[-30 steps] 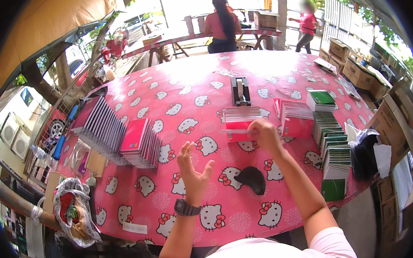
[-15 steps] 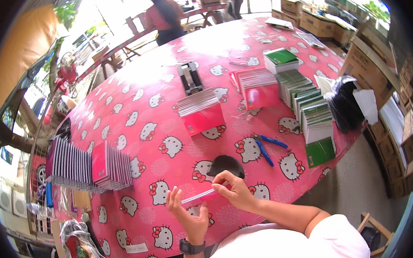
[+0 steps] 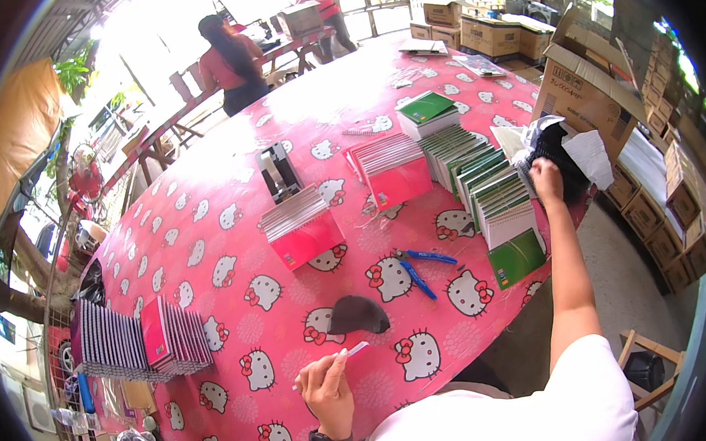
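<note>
Since half a second before, my right hand (image 3: 546, 178) had swung right onto the black bag (image 3: 555, 159), grip hidden, while my left hand (image 3: 327, 386) pinched the pink strip (image 3: 347, 353) near me, which could slip.

The left hand (image 3: 328, 388), a watch on its wrist, hovered low over the near edge of the counter (image 3: 234, 252), fingers pinched together. The right arm stretched out straight past the counter's right edge, its hand (image 3: 546, 178) curled downward.

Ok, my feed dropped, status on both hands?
Left hand pinching a thin pink strip. Right hand reaching into the black bag at table edge. Black cap, blue pliers lying between.
</note>
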A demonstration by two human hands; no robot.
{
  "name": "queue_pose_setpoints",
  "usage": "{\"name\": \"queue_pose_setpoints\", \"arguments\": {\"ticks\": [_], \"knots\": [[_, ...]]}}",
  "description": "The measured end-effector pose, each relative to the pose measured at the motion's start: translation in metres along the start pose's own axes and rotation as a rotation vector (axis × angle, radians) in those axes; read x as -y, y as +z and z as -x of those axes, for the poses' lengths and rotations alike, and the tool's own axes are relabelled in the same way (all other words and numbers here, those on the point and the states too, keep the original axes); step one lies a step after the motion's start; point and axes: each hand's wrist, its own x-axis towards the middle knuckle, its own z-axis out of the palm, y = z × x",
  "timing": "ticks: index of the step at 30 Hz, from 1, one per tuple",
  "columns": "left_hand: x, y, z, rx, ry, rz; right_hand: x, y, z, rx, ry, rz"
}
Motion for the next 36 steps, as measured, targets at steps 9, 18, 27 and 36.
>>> {"name": "queue_pose_setpoints", "arguments": {"ticks": [9, 18, 27, 36], "knots": [[-0.001, -0.001, 0.002, -0.021, -0.012, -0.055, 0.001, 0.023, -0.005, 0.121, -0.06, 0.281], [0.0, 0.003, 0.0, -0.069, 0.013, -0.07, 0.017, 0.02, -0.01, 0.301, 0.035, 0.255], [0.005, 0.003, 0.0, -0.067, -0.015, -0.049, 0.017, 0.015, -0.018, -0.044, -0.128, 0.189], [0.002, 0.004, -0.007, -0.077, -0.049, -0.039, 0.206, -0.094, 0.083, 0.352, -0.428, -0.851]]}}
